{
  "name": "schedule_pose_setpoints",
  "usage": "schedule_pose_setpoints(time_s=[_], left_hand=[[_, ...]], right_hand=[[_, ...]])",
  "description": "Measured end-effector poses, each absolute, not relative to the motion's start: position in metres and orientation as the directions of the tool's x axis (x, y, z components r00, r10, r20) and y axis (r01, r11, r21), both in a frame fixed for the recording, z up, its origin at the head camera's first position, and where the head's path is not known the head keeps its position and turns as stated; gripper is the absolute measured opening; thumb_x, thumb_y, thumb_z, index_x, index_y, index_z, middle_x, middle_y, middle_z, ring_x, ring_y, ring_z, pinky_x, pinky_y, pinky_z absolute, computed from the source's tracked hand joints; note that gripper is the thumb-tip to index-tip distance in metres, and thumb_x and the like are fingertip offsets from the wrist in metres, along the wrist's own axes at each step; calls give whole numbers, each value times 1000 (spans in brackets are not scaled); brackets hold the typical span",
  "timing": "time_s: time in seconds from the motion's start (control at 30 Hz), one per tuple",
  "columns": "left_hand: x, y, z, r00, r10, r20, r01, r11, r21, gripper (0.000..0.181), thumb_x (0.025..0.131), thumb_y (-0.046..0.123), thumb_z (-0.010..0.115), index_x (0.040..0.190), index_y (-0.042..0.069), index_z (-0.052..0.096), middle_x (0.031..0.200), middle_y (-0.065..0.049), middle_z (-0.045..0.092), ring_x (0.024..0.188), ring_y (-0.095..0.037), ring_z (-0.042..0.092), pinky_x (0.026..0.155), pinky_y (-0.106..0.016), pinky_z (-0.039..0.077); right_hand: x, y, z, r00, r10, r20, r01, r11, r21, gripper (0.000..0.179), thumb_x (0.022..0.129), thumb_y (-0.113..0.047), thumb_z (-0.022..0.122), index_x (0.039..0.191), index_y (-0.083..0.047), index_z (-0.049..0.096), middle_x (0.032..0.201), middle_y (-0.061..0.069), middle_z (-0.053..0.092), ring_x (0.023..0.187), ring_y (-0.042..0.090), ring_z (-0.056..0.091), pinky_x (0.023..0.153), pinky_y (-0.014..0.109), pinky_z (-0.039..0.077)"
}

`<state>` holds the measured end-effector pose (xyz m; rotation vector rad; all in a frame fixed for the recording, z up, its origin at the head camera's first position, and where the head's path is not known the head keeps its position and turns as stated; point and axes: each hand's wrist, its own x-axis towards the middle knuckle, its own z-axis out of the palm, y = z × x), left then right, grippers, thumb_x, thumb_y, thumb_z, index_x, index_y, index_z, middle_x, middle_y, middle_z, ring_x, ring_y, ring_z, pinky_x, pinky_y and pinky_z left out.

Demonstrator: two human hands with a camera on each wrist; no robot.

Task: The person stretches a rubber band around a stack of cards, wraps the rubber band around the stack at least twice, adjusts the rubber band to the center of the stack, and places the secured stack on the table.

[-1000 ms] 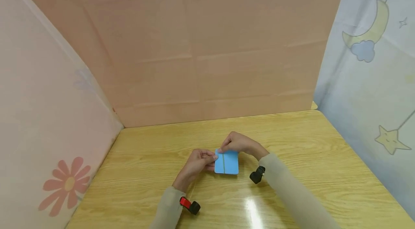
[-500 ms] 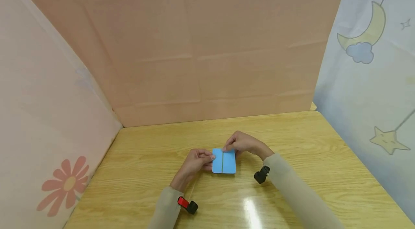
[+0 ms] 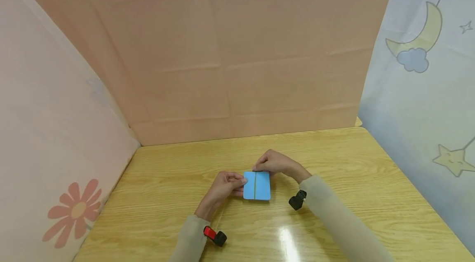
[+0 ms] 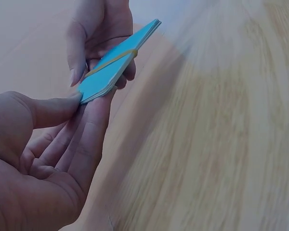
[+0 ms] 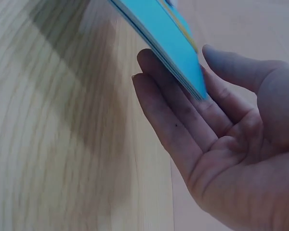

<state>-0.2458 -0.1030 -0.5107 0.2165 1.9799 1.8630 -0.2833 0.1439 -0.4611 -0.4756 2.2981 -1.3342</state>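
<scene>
A thin stack of square, round-cornered blue cards point(image 3: 263, 188) is held above the table, with a yellowish rubber band point(image 3: 255, 188) running across its face. My left hand point(image 3: 221, 185) pinches the stack's left edge, thumb on top and fingers beneath, as the left wrist view shows. At the far edge, my right hand point(image 3: 277, 162) has its thumb and index finger at the end of the band, seemingly pinching it. In the right wrist view, the other fingers point(image 5: 168, 113) of that hand extend below the cards point(image 5: 171, 45); the index fingertip is hidden there.
The wood-grain table point(image 3: 178, 163) lies beneath both hands. An orange-pink sheet point(image 3: 222, 56) stands at the back, with a flower-print sheet point(image 3: 63, 130) on the left and a moon-and-star sheet point(image 3: 419, 97) on the right. Small black cameras sit at both wrists.
The card stack has shifted slightly left in the head view. My right thumb has slid from the cards' face to the far edge at the band. The left hand keeps its pinch.
</scene>
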Motion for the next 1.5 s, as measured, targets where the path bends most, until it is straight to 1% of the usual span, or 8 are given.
schedule_pose_setpoints(time_s=[0.2,0.37,0.5,0.8,0.9,1.03,1.27,1.5], left_hand=[[-246,-98,-512,-892,412,-185,-169,76,983,22,100,13,73,109,-8,72,88,-8,81,75,-13,77,73,-32,67],[-246,-98,-513,-897,402,-185,-170,75,983,20,100,12,72,107,-7,72,86,-7,80,73,-13,77,71,-31,67],[-247,-100,-514,-898,401,-183,-169,71,983,20,100,12,72,107,-8,72,86,-7,81,73,-13,77,71,-31,67],[-245,-98,-512,-894,408,-184,-156,103,982,17,100,12,73,103,-5,74,87,-8,81,74,-14,77,71,-32,67],[-245,-98,-513,-889,413,-197,-169,104,980,15,100,12,73,103,-3,74,88,-9,81,74,-15,78,71,-33,68],[-246,-99,-511,-886,425,-187,-158,103,982,15,99,11,73,103,-3,74,85,-7,81,72,-15,77,70,-33,67],[-246,-101,-506,-878,440,-192,-154,120,981,16,99,10,73,106,-5,74,81,-3,79,70,-13,75,69,-32,67],[-246,-98,-505,-900,405,-159,-141,76,987,18,99,10,73,107,-6,75,87,-9,81,74,-15,78,71,-33,67]], right_hand=[[-283,138,-464,-838,-506,-202,-80,480,-874,24,100,-23,71,91,-4,85,80,-4,67,63,8,50,59,24,43],[-283,137,-464,-836,-506,-212,-80,494,-866,24,100,-22,71,88,-5,84,75,-6,62,62,7,49,59,24,42],[-284,139,-462,-831,-515,-212,-87,497,-864,26,100,-22,71,85,-5,83,69,-6,58,59,7,48,59,25,44],[-285,146,-462,-806,-546,-230,-113,522,-846,29,98,-26,75,74,-10,77,71,-8,61,59,7,49,57,23,46],[-286,150,-462,-790,-569,-230,-141,533,-834,26,98,-26,75,78,-11,80,72,-8,67,59,5,55,57,25,53],[-286,154,-460,-778,-585,-230,-145,523,-840,19,98,-24,76,90,-9,85,82,-2,78,64,8,68,65,36,66],[-284,159,-456,-763,-598,-246,-116,501,-858,17,97,-21,77,92,-7,85,87,4,80,67,12,72,72,42,68],[-283,159,-458,-805,-569,-167,-134,450,-883,19,98,-20,76,96,-4,85,91,8,81,69,15,75,68,45,68]])
